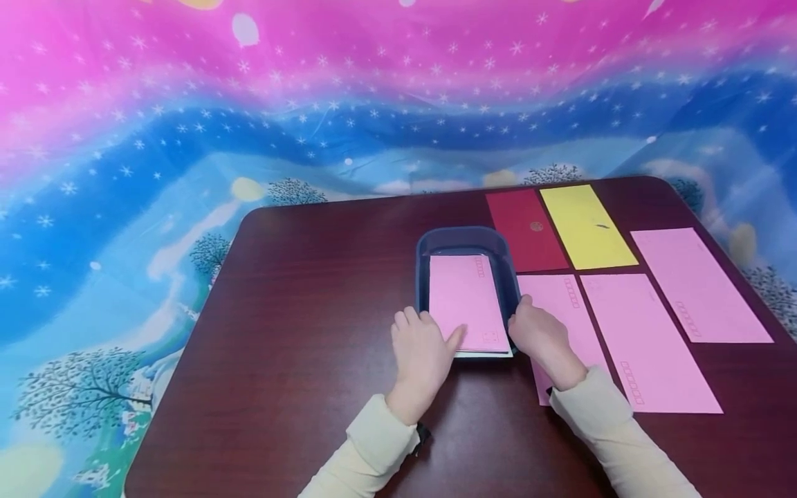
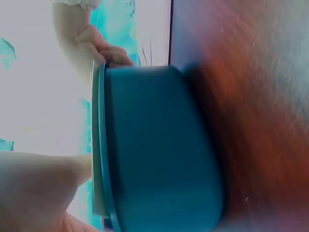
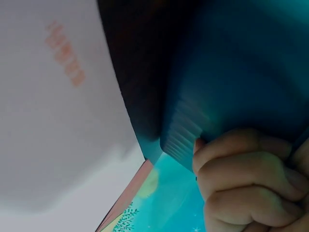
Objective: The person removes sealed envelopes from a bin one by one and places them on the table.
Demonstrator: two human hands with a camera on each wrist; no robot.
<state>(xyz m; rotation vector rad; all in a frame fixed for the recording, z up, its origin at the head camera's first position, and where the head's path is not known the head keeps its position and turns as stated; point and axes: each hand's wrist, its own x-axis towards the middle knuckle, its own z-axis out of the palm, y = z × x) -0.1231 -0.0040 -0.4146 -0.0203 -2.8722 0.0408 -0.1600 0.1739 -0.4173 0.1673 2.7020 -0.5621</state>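
A dark blue plastic tray (image 1: 463, 238) stands lengthwise near the middle of the table, with envelopes stacked in it. On top lies a pink envelope (image 1: 463, 297); a pale green edge shows beneath it, and the stack's near end rests over the tray's front rim. My left hand (image 1: 423, 356) holds the tray's left side near the front, its thumb on the pink envelope. Curled fingers of my right hand (image 1: 542, 339) grip the tray's right side, as the right wrist view also shows (image 3: 246, 179). Whether the tray is raised, I cannot tell.
Right of the tray lie three pink envelopes, one partly under my right arm (image 1: 548, 297), one in the middle (image 1: 647, 332) and one far right (image 1: 700, 283). Behind them are a red envelope (image 1: 523, 235) and a yellow envelope (image 1: 585, 225). A patterned cloth (image 1: 349, 131) hangs behind the table (image 1: 299, 311).
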